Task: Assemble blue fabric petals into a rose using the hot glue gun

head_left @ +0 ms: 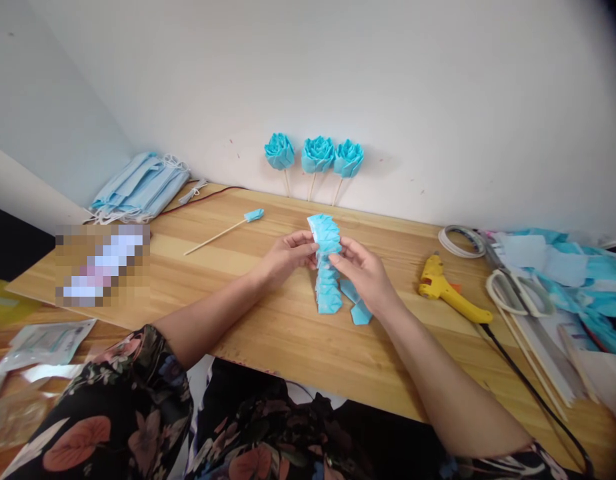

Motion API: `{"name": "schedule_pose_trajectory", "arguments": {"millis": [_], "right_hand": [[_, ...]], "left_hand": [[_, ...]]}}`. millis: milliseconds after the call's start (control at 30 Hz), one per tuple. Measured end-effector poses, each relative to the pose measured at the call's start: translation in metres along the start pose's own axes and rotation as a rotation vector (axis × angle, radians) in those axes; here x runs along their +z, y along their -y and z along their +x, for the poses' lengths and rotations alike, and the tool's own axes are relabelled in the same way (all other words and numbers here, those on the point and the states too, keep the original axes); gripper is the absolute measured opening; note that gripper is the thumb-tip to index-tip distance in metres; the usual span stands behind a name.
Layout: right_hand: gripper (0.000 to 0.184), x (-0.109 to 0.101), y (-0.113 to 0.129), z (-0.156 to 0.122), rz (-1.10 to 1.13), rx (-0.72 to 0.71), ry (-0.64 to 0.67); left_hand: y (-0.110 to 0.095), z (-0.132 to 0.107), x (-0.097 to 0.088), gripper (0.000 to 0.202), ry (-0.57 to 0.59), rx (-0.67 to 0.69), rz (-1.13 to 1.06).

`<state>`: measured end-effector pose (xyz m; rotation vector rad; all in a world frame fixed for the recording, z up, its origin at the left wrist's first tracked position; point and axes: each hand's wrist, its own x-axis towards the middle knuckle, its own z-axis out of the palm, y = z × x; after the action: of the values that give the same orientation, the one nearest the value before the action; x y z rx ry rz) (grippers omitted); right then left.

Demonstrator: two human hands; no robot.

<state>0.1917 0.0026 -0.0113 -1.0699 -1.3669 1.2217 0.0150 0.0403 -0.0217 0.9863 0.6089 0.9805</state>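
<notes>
Between both hands is an overlapping row of folded light-blue petals [325,230], raised above the table. My left hand [287,257] pinches its left edge between thumb and fingers. My right hand [367,270] grips the right edge, with the thumb in front. Just below, a second row of blue petals [329,297] lies on the wood; my fingers partly cover where the two rows meet. More blue folded pieces [361,312] lie beside it, partly hidden under my right hand. A thin stick with a small blue bud [255,215] rests to the left.
Three blue flowers on sticks [318,155] lean against the wall. Face masks [143,183] are piled at back left. On the right are a yellow glue gun [451,293] with a black cord, a tape roll [462,241], scissors [521,293], and blue scraps [603,273].
</notes>
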Motion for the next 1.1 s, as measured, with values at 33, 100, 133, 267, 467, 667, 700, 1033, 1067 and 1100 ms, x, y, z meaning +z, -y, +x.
{"name": "schedule_pose_trajectory", "arguments": {"millis": [33, 100, 133, 267, 467, 667, 700, 1033, 1067, 1100], "right_hand": [[0.040, 0.0002, 0.0000, 0.0002, -0.003, 0.007, -0.019], [0.038, 0.0002, -0.0006, 0.0007, -0.018, 0.004, -0.060], [0.036, 0.0001, -0.0011, 0.0009, -0.024, -0.001, -0.070], [0.036, 0.0000, -0.0025, 0.0009, -0.034, -0.033, -0.074], [0.045, -0.0012, -0.0006, -0.0006, 0.005, 0.017, -0.102], [0.060, -0.0009, 0.0026, -0.0006, 0.068, 0.054, -0.068], [0.062, -0.0006, 0.0021, -0.0003, 0.064, 0.049, -0.056], [0.056, -0.0007, -0.0020, -0.0005, -0.014, 0.038, -0.127], [0.055, -0.0003, -0.0016, -0.0008, -0.012, 0.048, -0.139], [0.055, 0.0002, -0.0012, -0.0011, -0.006, 0.062, -0.141]], "left_hand": [[-0.0004, -0.0005, 0.0006, 0.034, 0.012, -0.011, -0.008], [-0.0004, -0.0012, 0.0018, 0.035, 0.034, -0.014, -0.001], [0.0001, -0.0014, 0.0023, 0.036, 0.046, -0.007, 0.019], [0.0035, -0.0001, 0.0020, 0.041, 0.080, 0.046, 0.123], [0.0054, 0.0021, -0.0009, 0.041, 0.081, 0.076, 0.089], [0.0025, 0.0023, -0.0013, 0.036, -0.007, 0.094, -0.007], [0.0020, 0.0019, -0.0009, 0.035, -0.005, 0.089, -0.019], [0.0032, -0.0009, 0.0048, 0.054, 0.104, 0.092, 0.080], [0.0035, -0.0004, 0.0041, 0.055, 0.086, 0.103, 0.068], [0.0036, 0.0002, 0.0034, 0.055, 0.066, 0.114, 0.059]]}}
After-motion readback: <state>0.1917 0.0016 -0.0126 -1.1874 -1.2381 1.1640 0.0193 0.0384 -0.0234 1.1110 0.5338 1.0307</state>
